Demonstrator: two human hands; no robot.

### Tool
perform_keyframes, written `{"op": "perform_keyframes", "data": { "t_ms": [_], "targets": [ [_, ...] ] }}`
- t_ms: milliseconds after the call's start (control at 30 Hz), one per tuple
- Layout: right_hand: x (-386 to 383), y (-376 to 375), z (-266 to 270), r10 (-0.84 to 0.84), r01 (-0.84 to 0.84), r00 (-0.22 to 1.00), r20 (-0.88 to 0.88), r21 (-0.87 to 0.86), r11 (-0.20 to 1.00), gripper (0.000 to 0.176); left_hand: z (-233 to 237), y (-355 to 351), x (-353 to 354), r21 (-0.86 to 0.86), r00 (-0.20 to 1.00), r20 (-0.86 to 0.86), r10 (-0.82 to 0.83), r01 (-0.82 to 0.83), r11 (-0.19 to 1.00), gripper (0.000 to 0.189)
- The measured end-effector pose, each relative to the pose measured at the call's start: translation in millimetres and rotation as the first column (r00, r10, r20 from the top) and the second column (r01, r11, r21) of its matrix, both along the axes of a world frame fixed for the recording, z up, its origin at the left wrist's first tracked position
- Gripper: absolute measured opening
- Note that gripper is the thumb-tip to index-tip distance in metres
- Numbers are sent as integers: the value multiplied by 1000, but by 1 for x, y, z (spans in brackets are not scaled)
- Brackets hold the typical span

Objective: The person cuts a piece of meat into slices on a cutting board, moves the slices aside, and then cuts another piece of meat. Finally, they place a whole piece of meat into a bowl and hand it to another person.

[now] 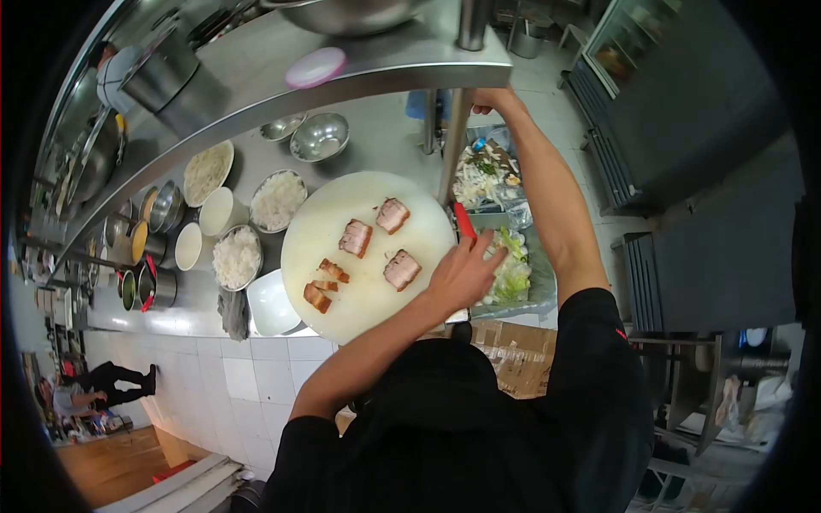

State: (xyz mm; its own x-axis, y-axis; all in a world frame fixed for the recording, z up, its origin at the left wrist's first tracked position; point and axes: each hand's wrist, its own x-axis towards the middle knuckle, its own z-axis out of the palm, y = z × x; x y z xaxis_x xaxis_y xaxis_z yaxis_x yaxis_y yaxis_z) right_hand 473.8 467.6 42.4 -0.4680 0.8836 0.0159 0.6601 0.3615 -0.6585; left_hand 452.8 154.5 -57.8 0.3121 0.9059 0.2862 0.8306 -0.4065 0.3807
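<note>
My left hand [462, 275] reaches over the right edge of a round white cutting board [359, 192], its fingers apart. The fingertips are right at a red handle [464, 222] beside the board. Three blocks of roast pork belly [402, 270] and several smaller cut pieces [315, 297] lie on the board. My right hand [485, 103] is stretched far forward by the metal shelf post, fingers curled. The shelf edge hides part of it, and I cannot tell what it holds.
Bowls of white rice [278, 202] and empty cups [224, 211] stand left of the board. Bins of food scraps [486, 178] and lettuce [513, 278] sit at the right. A steel shelf [402, 64] overhangs the counter. A person [103, 386] is at the far left.
</note>
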Motion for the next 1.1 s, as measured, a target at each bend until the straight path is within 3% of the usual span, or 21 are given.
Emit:
{"op": "perform_keyframes", "data": {
  "t_ms": [133,167,233,300,367,433,467,533,567,633,667,733,767,833,867,933,967,1000,1033,1100],
  "targets": [
    [79,-2,11,-220,222,973,-64,29,975,23,-35,46,17,-76,981,-158,110,-123,990,32],
    [104,-5,4,-272,277,955,-114,29,960,23,-34,51,14,27,963,-224,150,-148,989,25],
    [146,-26,-12,-477,483,807,-348,-74,872,18,-35,61,5,128,939,-288,190,-159,979,18],
    [187,-37,-55,-550,507,464,-694,-301,807,20,-36,72,-9,139,918,-333,214,-176,974,14],
    [216,-60,-97,-568,405,193,-800,-462,789,34,-30,84,-13,148,913,-341,224,-183,972,13],
    [229,-84,-133,-573,153,118,-811,-555,818,44,-25,96,-14,174,907,-336,253,-205,963,12],
    [231,-97,-146,-576,147,118,-809,-559,816,44,-29,103,-12,170,905,-341,256,-209,963,12],
    [236,-119,-166,-571,-194,131,-811,-585,787,50,-37,122,-6,284,848,-393,355,-255,924,13],
    [238,-127,-175,-573,-199,138,-808,-589,783,50,-37,131,-6,279,846,-393,361,-264,923,13],
    [240,-136,-193,-622,-353,-19,-783,-577,737,55,-18,145,-9,142,801,-517,302,-268,953,13],
    [243,-140,-202,-602,-392,-23,-798,-547,740,58,-8,148,-11,135,799,-520,303,-274,952,13],
    [244,-151,-208,-617,-396,-35,-786,-556,731,57,17,148,-12,613,799,-435,414,-74,787,14],
    [247,-157,-210,-623,-395,-51,-780,-557,730,56,28,149,-12,603,801,-438,408,-75,794,14],
    [252,-164,-213,-619,-397,-53,-783,-552,733,52,51,143,-14,261,906,-352,233,-144,955,15],
    [254,-168,-214,-603,-405,-60,-795,-533,743,49,69,122,-24,116,958,-279,74,-43,992,18],
    [257,-178,-213,-615,-376,-37,-788,-559,739,45,99,67,-53,73,983,-181,-15,29,997,20],
    [257,-181,-210,-616,-350,-10,-788,-574,740,42,108,38,-71,89,986,-164,-17,32,995,23],
    [255,-186,-206,-617,-344,-19,-786,-575,743,42,120,11,-93,-88,991,-132,-3,-8,996,24],
    [253,-195,-201,-639,-274,41,-768,-623,733,44,119,-17,-118,-151,998,-50,43,-50,987,27],
    [253,-208,-202,-659,-199,105,-744,-665,720,48,126,-62,-152,-406,977,54,205,-166,899,30]
  ]
}}
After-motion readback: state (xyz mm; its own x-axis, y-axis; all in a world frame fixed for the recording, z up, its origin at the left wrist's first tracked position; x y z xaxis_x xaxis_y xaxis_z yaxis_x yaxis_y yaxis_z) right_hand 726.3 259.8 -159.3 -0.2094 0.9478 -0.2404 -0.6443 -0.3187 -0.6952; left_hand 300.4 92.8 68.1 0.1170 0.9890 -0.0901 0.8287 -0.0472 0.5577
